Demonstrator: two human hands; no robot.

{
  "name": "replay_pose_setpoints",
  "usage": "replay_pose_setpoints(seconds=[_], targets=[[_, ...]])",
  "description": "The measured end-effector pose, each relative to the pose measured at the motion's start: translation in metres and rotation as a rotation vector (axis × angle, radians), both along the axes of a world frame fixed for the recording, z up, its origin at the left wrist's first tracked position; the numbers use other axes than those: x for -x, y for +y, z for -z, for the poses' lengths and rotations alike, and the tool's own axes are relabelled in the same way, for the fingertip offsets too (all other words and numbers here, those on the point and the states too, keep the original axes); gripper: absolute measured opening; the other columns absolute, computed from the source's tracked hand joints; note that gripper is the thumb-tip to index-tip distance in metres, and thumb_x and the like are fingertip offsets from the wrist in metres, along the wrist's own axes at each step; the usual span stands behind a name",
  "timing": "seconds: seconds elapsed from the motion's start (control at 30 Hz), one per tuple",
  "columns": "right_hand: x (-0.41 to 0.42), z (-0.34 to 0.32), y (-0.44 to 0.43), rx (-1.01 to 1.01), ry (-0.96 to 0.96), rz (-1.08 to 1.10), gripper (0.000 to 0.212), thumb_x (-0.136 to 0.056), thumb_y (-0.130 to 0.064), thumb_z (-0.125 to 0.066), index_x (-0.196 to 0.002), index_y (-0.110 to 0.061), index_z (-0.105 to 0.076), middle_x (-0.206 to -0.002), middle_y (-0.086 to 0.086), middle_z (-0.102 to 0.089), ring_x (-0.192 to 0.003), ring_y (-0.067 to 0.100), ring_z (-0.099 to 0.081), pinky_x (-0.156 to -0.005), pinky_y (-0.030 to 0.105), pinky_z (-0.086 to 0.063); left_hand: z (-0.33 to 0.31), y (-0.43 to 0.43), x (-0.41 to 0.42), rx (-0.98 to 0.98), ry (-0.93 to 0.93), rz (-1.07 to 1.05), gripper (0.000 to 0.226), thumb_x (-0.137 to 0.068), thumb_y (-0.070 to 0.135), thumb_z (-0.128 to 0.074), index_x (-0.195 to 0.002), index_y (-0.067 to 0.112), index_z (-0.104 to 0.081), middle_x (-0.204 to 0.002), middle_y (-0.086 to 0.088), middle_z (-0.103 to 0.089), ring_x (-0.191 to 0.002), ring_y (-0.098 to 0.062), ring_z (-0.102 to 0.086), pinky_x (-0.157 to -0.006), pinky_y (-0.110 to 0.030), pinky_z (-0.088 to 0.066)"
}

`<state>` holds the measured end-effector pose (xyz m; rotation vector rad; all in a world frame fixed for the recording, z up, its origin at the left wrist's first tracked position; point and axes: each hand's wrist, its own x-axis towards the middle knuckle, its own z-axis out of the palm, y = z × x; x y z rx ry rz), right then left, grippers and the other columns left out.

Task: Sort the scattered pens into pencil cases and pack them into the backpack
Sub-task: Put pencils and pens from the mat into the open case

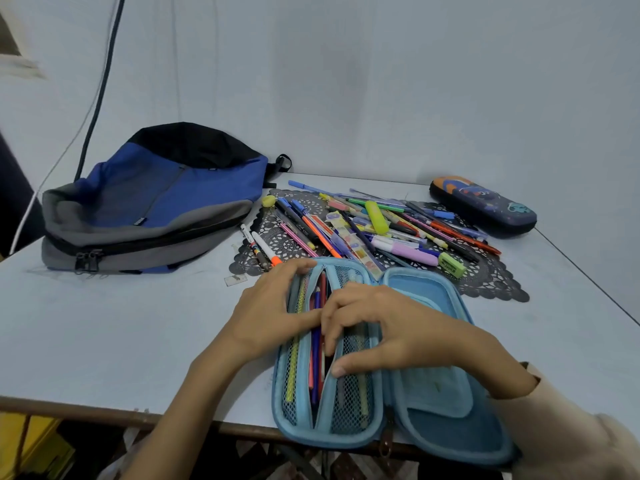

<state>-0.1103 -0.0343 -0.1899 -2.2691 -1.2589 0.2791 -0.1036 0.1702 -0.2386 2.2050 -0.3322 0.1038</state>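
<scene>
pens [381, 223] of many colours lie in a heap on a black lace mat [485, 282] in the middle of the tabletop [138, 323]. at the near edge the light blue pencil case [433, 393] lies open, with some pens inside. the left hand [266, 313] holds its left half, fingers bent over the far end. the right hand [391, 327] pinches the mesh divider [349, 400], fingers curled into the gap. the blue backpack [156, 195] lies far left, and a closed dark pencil case [485, 206] far right.
</scene>
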Motion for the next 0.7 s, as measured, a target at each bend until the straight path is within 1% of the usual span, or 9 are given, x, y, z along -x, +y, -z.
replay_pose_setpoints(seconds=[0.07, 0.13, 0.17, 0.27, 0.37, 0.43, 0.53, 0.63, 0.7], targets=[[-0.001, 0.002, -0.001, 0.015, -0.058, 0.024, 0.021, -0.079, -0.040, -0.077, -0.087, -0.021, -0.072, -0.104, -0.010, -0.060, -0.104, 0.012, -0.052, -0.089, 0.038, -0.043, 0.001, 0.001, -0.002, 0.075, 0.023, 0.030, 0.079, -0.053, 0.055, -0.064, -0.128, 0.037, -0.048, -0.127, 0.015, -0.053, -0.117, 0.007, -0.048, -0.103, -0.027, -0.041], [-0.002, 0.004, -0.003, 0.031, -0.086, 0.041, 0.023, -0.079, -0.043, -0.076, -0.086, -0.022, -0.071, -0.108, -0.011, -0.059, -0.105, 0.014, -0.050, -0.089, 0.038, -0.041, 0.000, 0.003, -0.003, 0.126, 0.038, 0.054, 0.075, -0.054, 0.041, -0.068, -0.126, 0.036, -0.048, -0.127, 0.013, -0.054, -0.111, 0.018, -0.046, -0.093, -0.008, -0.040], [-0.002, 0.004, -0.004, 0.036, -0.090, 0.048, 0.023, -0.079, -0.044, -0.076, -0.087, -0.022, -0.071, -0.111, -0.011, -0.058, -0.106, 0.014, -0.049, -0.090, 0.037, -0.041, 0.001, 0.003, -0.004, 0.132, 0.038, 0.056, 0.075, -0.053, 0.040, -0.068, -0.125, 0.037, -0.048, -0.128, 0.013, -0.054, -0.111, 0.018, -0.046, -0.090, -0.005, -0.040], [-0.004, 0.006, -0.007, 0.051, -0.122, 0.076, 0.026, -0.079, -0.048, -0.074, -0.093, -0.027, -0.069, -0.116, -0.013, -0.057, -0.109, 0.010, -0.046, -0.094, 0.035, -0.039, 0.003, 0.003, -0.005, 0.146, 0.038, 0.039, 0.074, -0.055, 0.045, -0.071, -0.125, 0.041, -0.049, -0.129, 0.010, -0.053, -0.116, 0.009, -0.048, -0.096, -0.013, -0.042], [-0.005, 0.007, -0.009, 0.073, -0.151, 0.112, 0.038, -0.080, -0.056, -0.069, -0.109, -0.031, -0.066, -0.118, -0.016, -0.056, -0.110, 0.008, -0.046, -0.096, 0.036, -0.039, 0.004, 0.006, -0.003, 0.137, 0.046, 0.010, 0.069, -0.058, 0.051, -0.073, -0.123, 0.041, -0.051, -0.129, 0.014, -0.052, -0.117, 0.013, -0.044, -0.083, 0.001, -0.035], [-0.006, 0.007, -0.009, 0.105, -0.172, 0.125, 0.046, -0.080, -0.060, -0.065, -0.117, -0.032, -0.064, -0.121, -0.016, -0.056, -0.110, 0.007, -0.046, -0.096, 0.036, -0.039, 0.004, 0.009, 0.000, 0.072, 0.013, -0.037, 0.065, -0.055, 0.062, -0.066, -0.115, 0.041, -0.053, -0.124, 0.015, -0.052, -0.115, 0.009, -0.046, -0.082, -0.006, -0.036], [-0.005, 0.006, -0.008, 0.137, -0.195, 0.129, 0.048, -0.081, -0.061, -0.062, -0.120, -0.033, -0.064, -0.125, -0.018, -0.056, -0.109, 0.005, -0.045, -0.096, 0.034, -0.038, -0.001, 0.008, 0.005, -0.090, -0.114, -0.147, 0.038, -0.057, 0.061, -0.056, -0.085, 0.034, -0.059, -0.106, 0.016, -0.053, -0.103, -0.002, -0.050, -0.079, -0.026, -0.040], [-0.004, 0.006, -0.006, 0.153, -0.222, 0.131, 0.046, -0.082, -0.061, -0.062, -0.120, -0.034, -0.065, -0.125, -0.020, -0.055, -0.107, 0.004, -0.043, -0.095, 0.033, -0.038, -0.008, -0.001, 0.008, -0.190, -0.196, -0.202, 0.023, -0.063, 0.052, -0.054, -0.067, 0.030, -0.059, -0.103, 0.022, -0.054, -0.103, -0.002, -0.046, -0.076, -0.028, -0.034], [-0.004, 0.006, -0.006, 0.155, -0.220, 0.138, 0.045, -0.083, -0.060, -0.062, -0.121, -0.035, -0.065, -0.127, -0.020, -0.055, -0.107, 0.004, -0.042, -0.094, 0.033, -0.038, -0.006, -0.007, 0.005, -0.142, -0.188, -0.185, 0.022, -0.064, 0.052, -0.053, -0.065, 0.031, -0.059, -0.104, 0.025, -0.055, -0.106, -0.002, -0.047, -0.079, -0.029, -0.036]])
